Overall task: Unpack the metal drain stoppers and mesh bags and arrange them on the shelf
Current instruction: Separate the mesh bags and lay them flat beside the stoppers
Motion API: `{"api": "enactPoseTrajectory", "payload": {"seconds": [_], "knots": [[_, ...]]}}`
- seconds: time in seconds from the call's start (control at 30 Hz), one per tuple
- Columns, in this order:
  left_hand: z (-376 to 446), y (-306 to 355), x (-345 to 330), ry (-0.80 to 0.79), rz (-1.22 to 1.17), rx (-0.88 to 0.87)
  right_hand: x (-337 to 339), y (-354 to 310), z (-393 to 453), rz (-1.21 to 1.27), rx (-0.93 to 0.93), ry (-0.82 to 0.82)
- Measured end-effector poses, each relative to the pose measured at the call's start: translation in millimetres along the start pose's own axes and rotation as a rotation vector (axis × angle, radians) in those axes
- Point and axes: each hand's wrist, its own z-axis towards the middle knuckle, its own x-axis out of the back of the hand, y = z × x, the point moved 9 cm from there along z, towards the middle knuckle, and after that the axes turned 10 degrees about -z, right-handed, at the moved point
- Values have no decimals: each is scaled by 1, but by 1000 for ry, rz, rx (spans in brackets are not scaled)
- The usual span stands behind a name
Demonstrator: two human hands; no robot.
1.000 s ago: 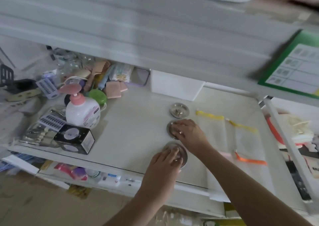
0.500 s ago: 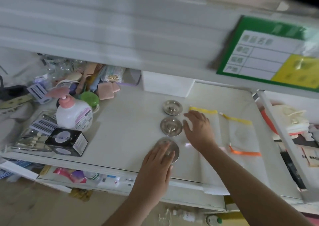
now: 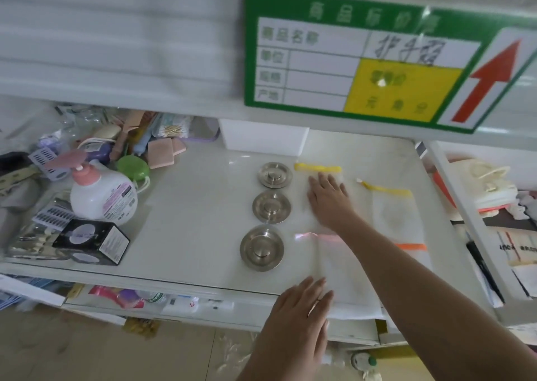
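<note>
Three round metal drain stoppers lie in a column on the white shelf (image 3: 189, 229): the far stopper (image 3: 275, 175), the middle stopper (image 3: 271, 207) and the near stopper (image 3: 261, 248). To their right lie flat white mesh bags: a yellow-trimmed bag (image 3: 318, 168), a second yellow-trimmed bag (image 3: 396, 215), a pink-trimmed bag (image 3: 345, 273) and an orange trim (image 3: 411, 246). My right hand (image 3: 329, 199) lies flat, fingers apart, on the yellow-trimmed bag. My left hand (image 3: 299, 316) rests open on the near edge of the pink-trimmed bag at the shelf's front.
A white pump bottle (image 3: 103, 197), a black box (image 3: 93, 241) and assorted toiletries crowd the shelf's left side. A white box (image 3: 263, 138) stands at the back. A green price sign (image 3: 363, 58) hangs on the shelf above. A white upright (image 3: 462, 220) bounds the right.
My right hand moved from the middle stopper onto the mesh bag to the right. My left hand left the near stopper and shifted right to the bag's front edge.
</note>
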Motion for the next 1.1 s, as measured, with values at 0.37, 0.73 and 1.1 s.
{"api": "enactPoseTrajectory", "payload": {"seconds": [0.37,0.73,1.1], "knots": [[4,3,-33,-183,84,5,30,128,-99,78,-238,174],[29,17,-64,-312,168,33,-8,138,-59,-58,-88,-70],[60,20,-68,-312,250,3,40,135,-78,202,-162,181]]}}
